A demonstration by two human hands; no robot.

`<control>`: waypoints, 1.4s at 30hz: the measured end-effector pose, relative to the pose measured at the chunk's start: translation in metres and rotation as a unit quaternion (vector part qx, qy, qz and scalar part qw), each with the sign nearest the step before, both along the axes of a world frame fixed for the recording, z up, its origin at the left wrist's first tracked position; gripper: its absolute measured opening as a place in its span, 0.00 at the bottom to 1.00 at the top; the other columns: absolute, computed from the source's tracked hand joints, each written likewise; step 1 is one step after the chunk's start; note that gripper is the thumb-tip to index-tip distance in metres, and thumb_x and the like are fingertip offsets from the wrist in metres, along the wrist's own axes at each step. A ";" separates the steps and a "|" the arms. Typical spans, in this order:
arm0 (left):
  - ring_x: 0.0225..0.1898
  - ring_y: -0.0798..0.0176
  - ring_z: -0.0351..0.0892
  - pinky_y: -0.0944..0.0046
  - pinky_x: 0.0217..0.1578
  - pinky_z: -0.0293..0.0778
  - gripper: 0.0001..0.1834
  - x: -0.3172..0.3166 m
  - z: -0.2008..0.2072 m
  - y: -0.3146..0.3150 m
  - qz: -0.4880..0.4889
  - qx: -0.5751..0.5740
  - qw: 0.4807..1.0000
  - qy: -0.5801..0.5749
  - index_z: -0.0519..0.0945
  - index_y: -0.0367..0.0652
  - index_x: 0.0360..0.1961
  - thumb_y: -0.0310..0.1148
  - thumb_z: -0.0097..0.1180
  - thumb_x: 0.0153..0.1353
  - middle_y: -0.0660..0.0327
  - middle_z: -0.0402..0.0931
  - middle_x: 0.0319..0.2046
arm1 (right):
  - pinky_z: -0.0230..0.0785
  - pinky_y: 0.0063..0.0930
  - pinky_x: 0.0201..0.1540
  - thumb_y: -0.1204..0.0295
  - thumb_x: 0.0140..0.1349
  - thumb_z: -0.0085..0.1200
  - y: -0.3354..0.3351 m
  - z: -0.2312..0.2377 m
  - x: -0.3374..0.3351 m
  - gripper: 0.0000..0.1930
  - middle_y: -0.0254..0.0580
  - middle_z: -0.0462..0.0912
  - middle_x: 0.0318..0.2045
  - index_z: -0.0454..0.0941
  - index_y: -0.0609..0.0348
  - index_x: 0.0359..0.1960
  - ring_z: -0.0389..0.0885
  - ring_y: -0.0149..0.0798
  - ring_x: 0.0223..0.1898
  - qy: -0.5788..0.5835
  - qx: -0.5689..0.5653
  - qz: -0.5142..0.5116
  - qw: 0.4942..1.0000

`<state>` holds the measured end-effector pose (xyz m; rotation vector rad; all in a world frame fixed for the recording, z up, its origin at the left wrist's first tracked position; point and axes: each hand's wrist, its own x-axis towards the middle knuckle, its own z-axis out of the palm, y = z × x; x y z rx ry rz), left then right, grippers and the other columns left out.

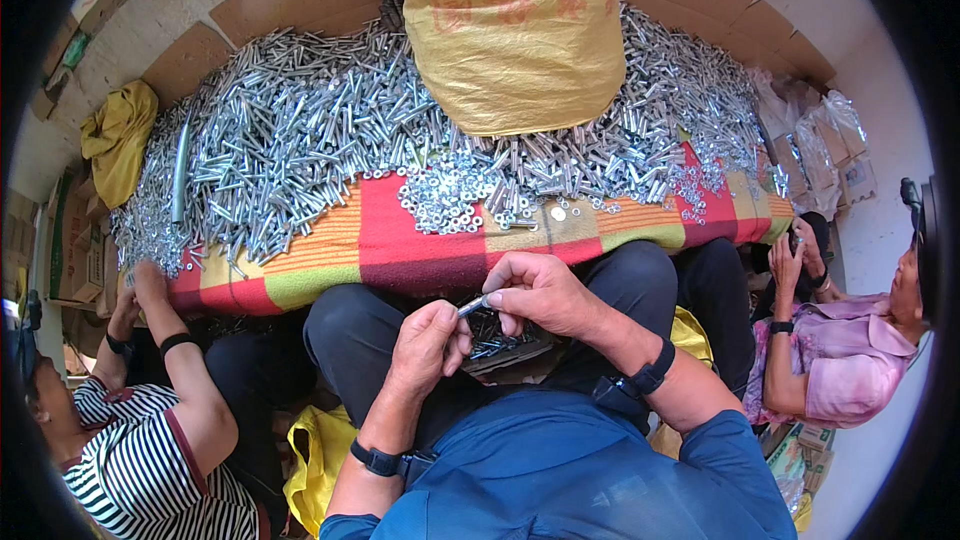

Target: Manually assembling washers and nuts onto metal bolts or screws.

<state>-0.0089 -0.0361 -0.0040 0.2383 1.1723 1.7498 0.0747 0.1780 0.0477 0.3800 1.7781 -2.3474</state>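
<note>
Above my lap I hold a short, slim metal bolt (472, 307) between both hands. My left hand (428, 342) pinches its lower left end between thumb and fingers. At its upper right end my right hand (540, 292) is closed, thumb and forefinger meeting on the metal. Fingers hide both ends, so I cannot tell whether a nut or washer sits on it. Just beyond my knees lies a pile of washers and nuts (440, 195) on a plaid cloth (410, 252). Behind it spreads a big heap of silvery bolts and sleeves (300, 130).
A yellow woven sack (515, 50) rests on the heap. Cardboard (300, 0) walls its far side. One person in a striped shirt (150, 440) sits at left, another in a pink shirt (840, 350) at right. More metal pieces (495, 340) lie in a box below my hands.
</note>
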 end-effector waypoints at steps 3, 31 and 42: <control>0.12 0.74 0.64 0.74 0.14 0.59 0.21 0.000 -0.002 0.000 -0.002 -0.001 1.000 0.004 0.76 0.39 0.34 0.47 0.47 0.78 0.60 0.77 0.22 | 0.75 0.21 0.28 0.76 0.69 0.57 0.000 -0.001 0.000 0.06 0.36 0.82 0.29 0.78 0.65 0.44 0.82 0.27 0.25 -0.011 0.011 -0.005 1.000; 0.12 0.73 0.64 0.73 0.14 0.58 0.22 0.000 0.001 0.001 -0.006 0.006 1.000 0.006 0.76 0.39 0.33 0.48 0.48 0.77 0.60 0.76 0.21 | 0.75 0.53 0.42 0.71 0.63 0.59 0.061 -0.044 -0.018 0.08 0.57 0.82 0.35 0.79 0.62 0.40 0.81 0.62 0.38 0.124 0.633 -0.138 0.751; 0.12 0.74 0.64 0.74 0.14 0.58 0.21 0.001 -0.001 -0.001 -0.002 0.002 1.000 -0.001 0.76 0.40 0.33 0.47 0.48 0.77 0.60 0.77 0.21 | 0.75 0.48 0.40 0.72 0.58 0.62 0.069 -0.045 -0.030 0.09 0.56 0.80 0.32 0.78 0.62 0.36 0.81 0.60 0.35 0.125 0.649 -0.093 0.744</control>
